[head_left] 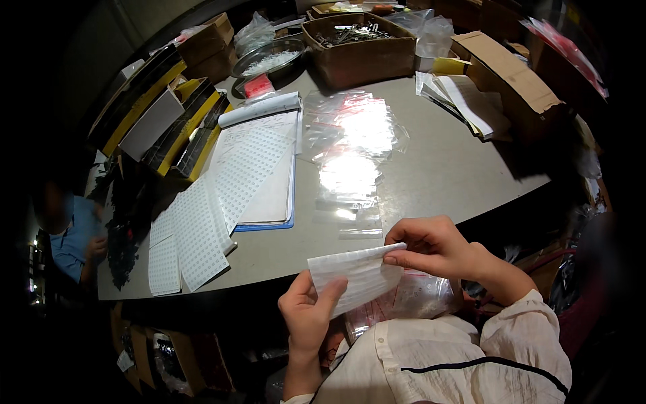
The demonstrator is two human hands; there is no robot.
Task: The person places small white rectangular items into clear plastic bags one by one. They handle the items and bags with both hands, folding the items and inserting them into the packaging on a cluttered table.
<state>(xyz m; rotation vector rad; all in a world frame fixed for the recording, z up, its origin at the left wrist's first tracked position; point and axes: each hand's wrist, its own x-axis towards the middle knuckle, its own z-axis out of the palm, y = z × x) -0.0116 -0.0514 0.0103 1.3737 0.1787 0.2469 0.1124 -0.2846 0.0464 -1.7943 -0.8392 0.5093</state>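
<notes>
A white sheet of paper point(360, 273), creased or folded along its top edge, is held up between my two hands at the table's front edge. My left hand point(308, 310) grips its left side, thumb on the front face. At the upper right corner, my right hand point(437, 250) pinches the edge between thumb and fingers. Below the sheet, a clear plastic bag point(427, 294) rests near my lap, partly covered. Just beyond my hands, overlapping clear zip bags point(333, 202) lie in a column on the table, bright with glare.
Sheets of small printed labels point(195, 236) overlap a blue-backed pad point(269, 202) on the left. Yellow-edged black boxes point(185, 135) stand beyond them. A carton of metal parts point(360, 64), a round bowl point(272, 64) and cardboard boxes point(515, 74) line the back. Another person point(74, 232) is at far left.
</notes>
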